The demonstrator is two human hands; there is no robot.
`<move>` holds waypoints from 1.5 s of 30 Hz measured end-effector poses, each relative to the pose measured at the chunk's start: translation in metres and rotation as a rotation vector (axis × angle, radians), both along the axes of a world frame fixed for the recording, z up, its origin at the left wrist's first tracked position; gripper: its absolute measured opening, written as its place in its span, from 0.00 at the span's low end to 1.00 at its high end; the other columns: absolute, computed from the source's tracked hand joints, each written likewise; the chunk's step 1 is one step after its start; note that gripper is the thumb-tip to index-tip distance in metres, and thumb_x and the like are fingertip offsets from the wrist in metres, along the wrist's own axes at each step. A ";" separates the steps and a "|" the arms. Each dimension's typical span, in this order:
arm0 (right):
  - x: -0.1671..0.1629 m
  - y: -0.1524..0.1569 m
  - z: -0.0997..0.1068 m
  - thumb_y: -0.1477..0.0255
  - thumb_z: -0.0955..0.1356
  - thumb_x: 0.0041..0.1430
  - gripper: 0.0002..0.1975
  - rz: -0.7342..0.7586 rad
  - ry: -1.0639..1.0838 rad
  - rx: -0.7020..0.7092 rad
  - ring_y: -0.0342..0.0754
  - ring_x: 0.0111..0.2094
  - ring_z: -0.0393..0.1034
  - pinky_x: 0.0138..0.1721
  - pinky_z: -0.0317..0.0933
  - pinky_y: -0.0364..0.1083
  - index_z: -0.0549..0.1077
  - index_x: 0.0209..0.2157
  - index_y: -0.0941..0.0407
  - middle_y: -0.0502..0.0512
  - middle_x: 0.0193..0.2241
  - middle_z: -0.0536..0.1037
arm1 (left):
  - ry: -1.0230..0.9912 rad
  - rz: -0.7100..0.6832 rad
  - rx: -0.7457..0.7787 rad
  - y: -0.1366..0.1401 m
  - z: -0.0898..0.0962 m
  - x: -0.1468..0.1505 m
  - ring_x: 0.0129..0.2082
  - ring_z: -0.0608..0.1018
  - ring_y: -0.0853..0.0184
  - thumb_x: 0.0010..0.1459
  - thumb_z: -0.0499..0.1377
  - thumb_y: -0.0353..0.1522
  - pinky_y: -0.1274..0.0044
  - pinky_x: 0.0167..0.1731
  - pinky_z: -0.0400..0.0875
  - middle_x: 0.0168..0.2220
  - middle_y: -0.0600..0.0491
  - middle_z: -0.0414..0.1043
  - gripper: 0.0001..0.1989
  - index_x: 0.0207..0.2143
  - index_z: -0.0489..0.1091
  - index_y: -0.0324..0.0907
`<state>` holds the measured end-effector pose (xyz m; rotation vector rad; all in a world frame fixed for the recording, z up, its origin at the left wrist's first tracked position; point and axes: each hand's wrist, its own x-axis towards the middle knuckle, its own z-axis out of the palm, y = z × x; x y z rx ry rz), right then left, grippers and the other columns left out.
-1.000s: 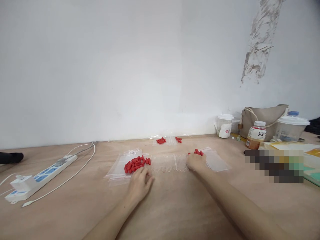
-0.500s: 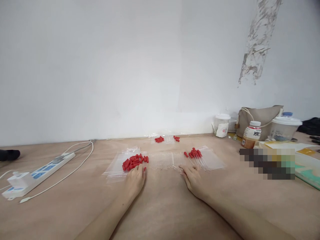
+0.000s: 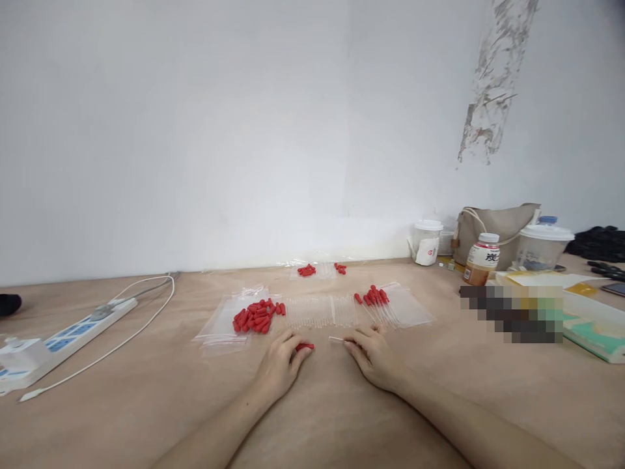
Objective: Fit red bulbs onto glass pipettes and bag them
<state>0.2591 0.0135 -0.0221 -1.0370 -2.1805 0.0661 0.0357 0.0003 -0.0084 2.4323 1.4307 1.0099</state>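
My left hand (image 3: 282, 359) is closed on a red rubber dropper bulb (image 3: 305, 346), whose end points toward the right. Facing it, my right hand (image 3: 374, 355) pinches a thin clear dropper tube (image 3: 336, 339), its tip sticking out to the left. A small gap separates the tube and the bulb. Beyond my left hand, loose red bulbs (image 3: 254, 316) are heaped on clear plastic bags. A row of clear tubes (image 3: 315, 312) lies in the middle. Past my right hand, several droppers with red bulbs fitted (image 3: 374, 297) rest on a plastic bag (image 3: 410, 307).
More red bulbs (image 3: 306, 270) lie in clear packaging by the wall. A white power strip (image 3: 63, 342) with a cable is at the left. At the right stand a lidded cup (image 3: 426, 244), a bottle (image 3: 482, 259), a grey bag (image 3: 508, 225) and a larger lidded tub (image 3: 541, 251).
My left hand has moved right and nearer from the bulb heap, bringing a red bulb. My right hand has drawn a tube away from the row. The view has shifted slightly.
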 end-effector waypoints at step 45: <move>-0.013 -0.005 0.000 0.75 0.57 0.56 0.11 0.079 -0.200 0.138 0.42 0.25 0.61 0.35 0.44 0.46 0.69 0.27 0.55 0.50 0.24 0.72 | 0.217 -0.177 0.111 -0.008 0.004 0.013 0.30 0.69 0.66 0.57 0.50 0.35 0.69 0.43 0.54 0.26 0.53 0.70 0.10 0.29 0.69 0.43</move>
